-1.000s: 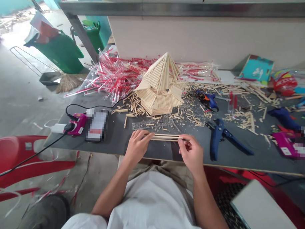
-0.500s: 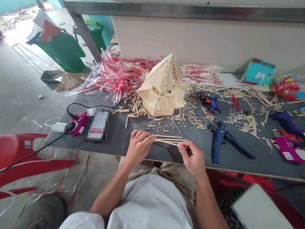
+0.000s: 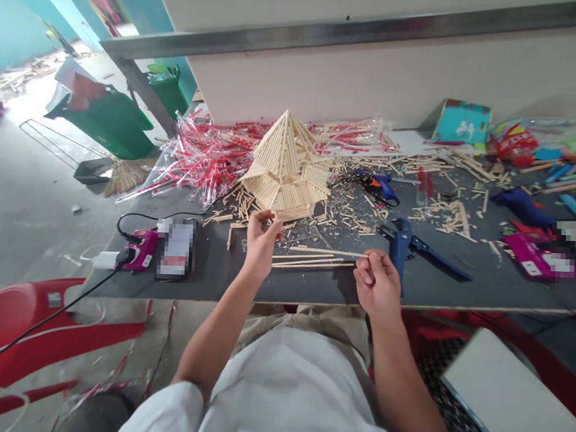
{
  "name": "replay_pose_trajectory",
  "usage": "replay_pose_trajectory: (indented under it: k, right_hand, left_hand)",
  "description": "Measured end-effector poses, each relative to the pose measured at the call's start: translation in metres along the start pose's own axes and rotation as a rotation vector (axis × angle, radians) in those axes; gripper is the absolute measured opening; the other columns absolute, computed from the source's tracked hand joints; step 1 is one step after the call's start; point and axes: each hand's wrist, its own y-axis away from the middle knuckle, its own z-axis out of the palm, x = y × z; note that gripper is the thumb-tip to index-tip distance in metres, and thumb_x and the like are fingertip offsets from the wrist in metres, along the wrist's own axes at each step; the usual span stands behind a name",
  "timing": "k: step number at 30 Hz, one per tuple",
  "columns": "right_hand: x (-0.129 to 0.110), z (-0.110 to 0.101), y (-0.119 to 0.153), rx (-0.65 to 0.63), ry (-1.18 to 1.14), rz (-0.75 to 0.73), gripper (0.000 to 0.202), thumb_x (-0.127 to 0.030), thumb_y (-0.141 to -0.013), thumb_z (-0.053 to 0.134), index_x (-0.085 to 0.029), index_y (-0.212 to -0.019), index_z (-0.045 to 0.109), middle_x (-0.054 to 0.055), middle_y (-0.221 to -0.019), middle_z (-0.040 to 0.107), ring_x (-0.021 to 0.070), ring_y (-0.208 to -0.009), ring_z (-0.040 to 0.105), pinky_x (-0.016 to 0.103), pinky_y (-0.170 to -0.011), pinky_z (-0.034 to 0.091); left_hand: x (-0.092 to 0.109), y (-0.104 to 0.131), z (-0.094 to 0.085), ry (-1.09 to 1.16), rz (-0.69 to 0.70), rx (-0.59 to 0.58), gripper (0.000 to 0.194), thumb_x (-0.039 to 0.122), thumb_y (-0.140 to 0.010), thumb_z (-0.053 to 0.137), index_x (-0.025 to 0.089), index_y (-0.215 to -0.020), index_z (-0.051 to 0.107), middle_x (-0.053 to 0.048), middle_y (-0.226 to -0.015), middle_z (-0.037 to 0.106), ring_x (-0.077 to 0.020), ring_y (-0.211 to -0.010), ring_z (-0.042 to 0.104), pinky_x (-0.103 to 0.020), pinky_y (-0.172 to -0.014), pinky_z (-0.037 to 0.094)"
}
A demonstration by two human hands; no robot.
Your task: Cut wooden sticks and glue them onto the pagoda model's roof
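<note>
A thin wooden stick [image 3: 329, 251] is pinched at its right end by my right hand [image 3: 379, 279], above the dark table. Several more sticks [image 3: 309, 263] lie side by side on the table between my hands. My left hand [image 3: 262, 243] is raised at the front edge of the stick model [image 3: 289, 169], fingertips pressed together; whatever they hold is too small to make out. The model has a pointed roof above a wider, flared lower tier.
Blue cutters [image 3: 409, 252] lie right of my right hand, a blue glue gun [image 3: 381, 186] behind them. A phone [image 3: 176, 248] and a pink power adapter [image 3: 140, 250] sit at left. Stick scraps and red-and-clear wrappers [image 3: 209, 156] surround the model.
My left hand has left the sticks and moved up toward the model. My right hand has shifted right with one stick, while the others now lie on the table. The view has turned slightly.
</note>
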Motion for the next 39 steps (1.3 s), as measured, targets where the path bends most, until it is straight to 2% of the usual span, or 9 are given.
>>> replay_pose_trajectory:
  k: [3, 6, 10, 14, 18, 22, 28, 34, 39]
  right_hand:
    - [0.0, -0.001, 0.002, 0.008, -0.027, -0.009, 0.022, -0.039, -0.084, 0.08, -0.024, -0.091, 0.065, -0.004, -0.07, 0.053, 0.0036, -0.048, 0.034, 0.014, -0.041, 0.029]
    - [-0.001, -0.004, 0.004, 0.015, -0.037, -0.033, 0.021, -0.037, -0.083, 0.079, -0.025, -0.09, 0.064, -0.005, -0.07, 0.053, 0.0037, -0.047, 0.034, 0.014, -0.039, 0.028]
    - [-0.001, -0.006, 0.006, -0.016, -0.01, -0.044, 0.018, -0.036, -0.084, 0.076, -0.026, -0.092, 0.063, -0.005, -0.073, 0.056, 0.0041, -0.046, 0.031, 0.015, -0.038, 0.027]
    - [0.001, -0.008, 0.008, -0.031, 0.02, -0.061, 0.015, -0.036, -0.087, 0.074, -0.027, -0.094, 0.063, -0.004, -0.079, 0.063, 0.0045, -0.046, 0.029, 0.016, -0.038, 0.025]
    - [0.004, -0.008, 0.009, -0.039, 0.039, -0.073, 0.016, -0.033, -0.086, 0.076, -0.026, -0.094, 0.064, -0.001, -0.088, 0.069, 0.0045, -0.049, 0.03, 0.016, -0.04, 0.026]
    - [0.004, -0.006, 0.008, -0.051, 0.05, -0.088, 0.016, -0.031, -0.084, 0.077, -0.026, -0.093, 0.064, -0.001, -0.089, 0.069, 0.0047, -0.05, 0.031, 0.017, -0.042, 0.027]
    - [0.005, -0.004, 0.008, -0.06, 0.032, -0.1, 0.013, -0.025, -0.084, 0.079, -0.025, -0.091, 0.067, -0.001, -0.09, 0.073, 0.0038, -0.049, 0.033, 0.018, -0.043, 0.029]
    - [0.007, -0.003, 0.009, -0.036, 0.015, -0.13, 0.018, -0.024, -0.078, 0.086, -0.023, -0.082, 0.069, 0.0, -0.086, 0.078, 0.0007, -0.042, 0.035, 0.016, -0.039, 0.029]
    - [0.009, -0.002, 0.01, -0.034, 0.019, -0.128, 0.018, -0.022, -0.076, 0.088, -0.022, -0.08, 0.07, 0.001, -0.089, 0.08, 0.0001, -0.041, 0.04, 0.015, -0.039, 0.031]
  left_hand:
    - [-0.001, -0.004, 0.013, 0.083, -0.074, 0.095, 0.056, 0.024, -0.07, 0.084, 0.024, -0.109, 0.043, -0.005, -0.123, 0.05, -0.0111, -0.079, 0.071, -0.02, -0.055, 0.049]
    - [0.004, -0.014, 0.019, 0.124, -0.063, 0.07, 0.07, 0.022, -0.066, 0.087, 0.025, -0.116, 0.039, -0.007, -0.124, 0.051, -0.0177, -0.089, 0.075, -0.021, -0.059, 0.054]
    - [0.006, -0.028, 0.022, 0.093, -0.03, -0.016, 0.063, 0.031, -0.073, 0.082, 0.024, -0.114, 0.035, -0.004, -0.109, 0.058, -0.0141, -0.065, 0.072, -0.023, -0.049, 0.051]
    - [-0.001, -0.031, 0.022, 0.02, 0.008, -0.001, 0.06, 0.039, -0.077, 0.079, 0.026, -0.113, 0.033, 0.0, -0.104, 0.058, -0.0067, -0.051, 0.063, -0.022, -0.043, 0.043]
    - [-0.001, -0.032, 0.015, -0.03, 0.004, -0.016, 0.06, 0.039, -0.075, 0.079, 0.026, -0.112, 0.033, 0.004, -0.093, 0.058, -0.0061, -0.046, 0.058, -0.021, -0.039, 0.036]
    - [0.009, -0.035, -0.001, -0.06, -0.006, -0.05, 0.056, 0.034, -0.073, 0.079, 0.026, -0.109, 0.036, 0.008, -0.086, 0.059, -0.0028, -0.039, 0.049, -0.02, -0.038, 0.028]
    - [0.021, -0.036, -0.022, -0.069, -0.052, -0.128, 0.057, 0.034, -0.071, 0.082, 0.025, -0.108, 0.04, 0.008, -0.08, 0.057, -0.0055, -0.045, 0.056, -0.02, -0.04, 0.031]
    - [0.024, -0.042, -0.022, -0.045, -0.046, -0.123, 0.052, 0.033, -0.073, 0.079, 0.025, -0.108, 0.041, 0.008, -0.081, 0.056, -0.0023, -0.042, 0.047, -0.018, -0.039, 0.024]
    - [0.024, -0.048, -0.024, -0.033, -0.071, -0.147, 0.05, 0.036, -0.076, 0.079, 0.025, -0.11, 0.044, 0.003, -0.092, 0.059, -0.003, -0.046, 0.051, -0.019, -0.039, 0.025]
